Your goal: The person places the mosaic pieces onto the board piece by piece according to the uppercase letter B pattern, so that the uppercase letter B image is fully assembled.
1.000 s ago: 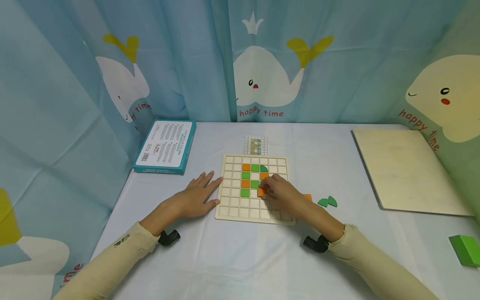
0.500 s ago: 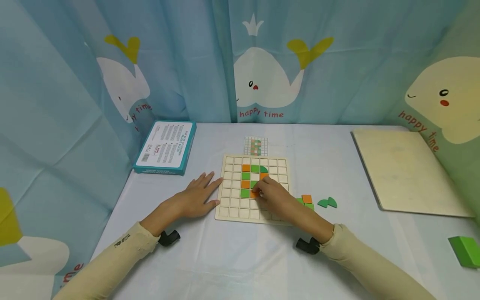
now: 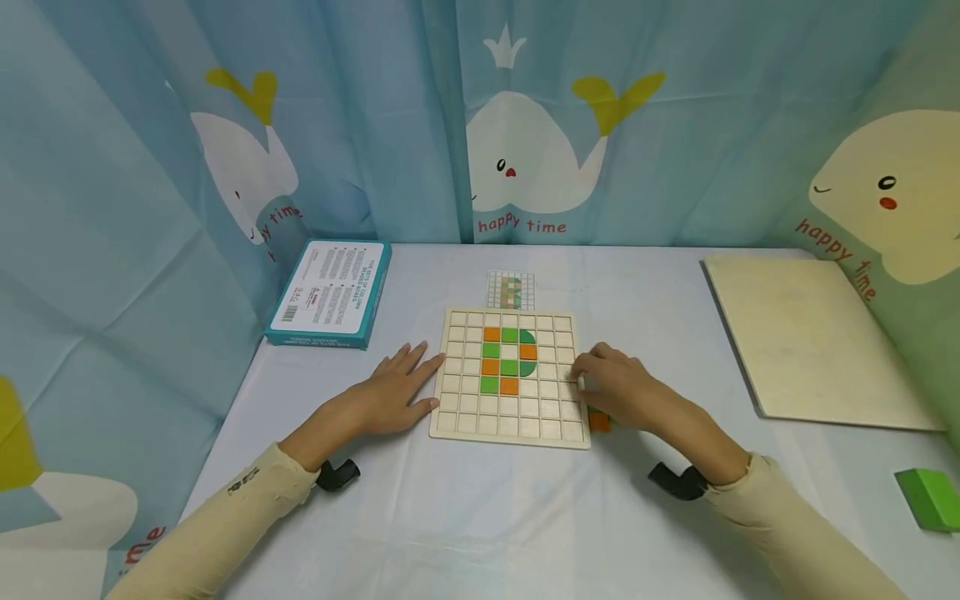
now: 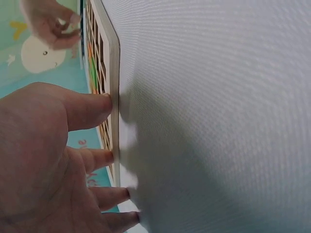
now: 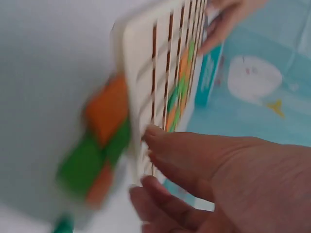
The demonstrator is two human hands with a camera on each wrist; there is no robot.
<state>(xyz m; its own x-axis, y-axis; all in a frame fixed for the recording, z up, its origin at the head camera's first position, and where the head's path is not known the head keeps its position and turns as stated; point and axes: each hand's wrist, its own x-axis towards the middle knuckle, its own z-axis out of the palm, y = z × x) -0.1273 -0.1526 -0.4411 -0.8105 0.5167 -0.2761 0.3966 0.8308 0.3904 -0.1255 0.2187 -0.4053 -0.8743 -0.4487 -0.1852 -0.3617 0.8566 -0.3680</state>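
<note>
Whale-print curtain point(image 3: 420, 125) behind white table point(image 3: 480, 517) | board point(image 3: 528, 428), frame centre | your left hand point(image 3: 392, 395) spreads against its left edge, likely steadying it | your right hand point(image 3: 624, 387), loosely curled, seemingly empty, at its right edge beside loose tiles point(image 3: 599, 421) | card point(image 3: 512, 290) above, probably for easy glancing

Right-wrist view blurs the loose tiles point(image 5: 106, 112); head view crops both sleeves point(image 3: 217, 533).

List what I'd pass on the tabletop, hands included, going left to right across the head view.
Teal box → left hand → grid board → right hand → pale flat panel → green block at the right edge.
</note>
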